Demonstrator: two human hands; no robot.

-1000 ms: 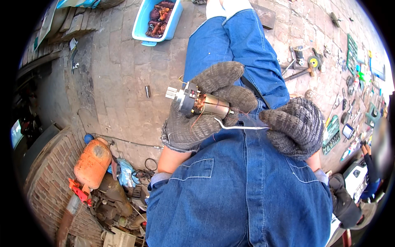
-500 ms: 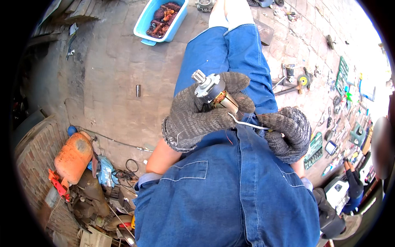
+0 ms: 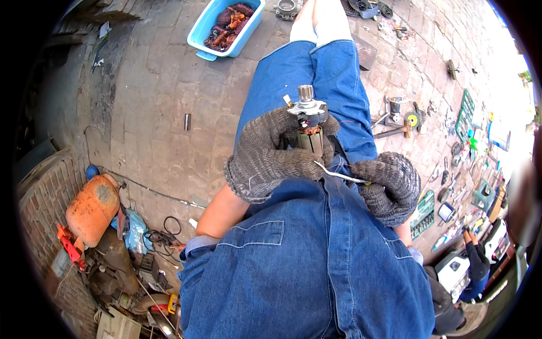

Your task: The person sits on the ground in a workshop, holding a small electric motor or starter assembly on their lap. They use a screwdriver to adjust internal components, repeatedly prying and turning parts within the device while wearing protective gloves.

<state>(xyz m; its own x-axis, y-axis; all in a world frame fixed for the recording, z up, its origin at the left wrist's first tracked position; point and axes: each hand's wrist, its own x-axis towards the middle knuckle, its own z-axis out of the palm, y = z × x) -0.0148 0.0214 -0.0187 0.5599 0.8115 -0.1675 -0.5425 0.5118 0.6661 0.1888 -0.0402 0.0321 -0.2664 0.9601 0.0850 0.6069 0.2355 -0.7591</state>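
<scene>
My left hand (image 3: 262,158), in a dark grey knitted glove, is closed around a motor armature (image 3: 310,140). Its toothed metal shaft end points away from me, and copper windings show below a silver end plate. Part of its body is hidden by the fingers. In a matching glove, my right hand (image 3: 392,189) grips a thin pale bent rod (image 3: 341,175). The rod's far tip lies at the left thumb, just below the armature; whether it touches the metal I cannot tell. Fine copper-coloured strands show near the left fingers.
A blue tub (image 3: 251,25) of copper windings stands beyond my legs. A short metal cylinder (image 3: 187,122) lies on the brick floor. At right are a hammer (image 3: 395,131), green socket trays (image 3: 464,116) and scattered tools. An orange tank (image 3: 93,209) stands at lower left.
The armature has turned in my left hand from leaning left to nearly straight, its toothed end pointing away from me. My right hand keeps the rod in almost the same place.
</scene>
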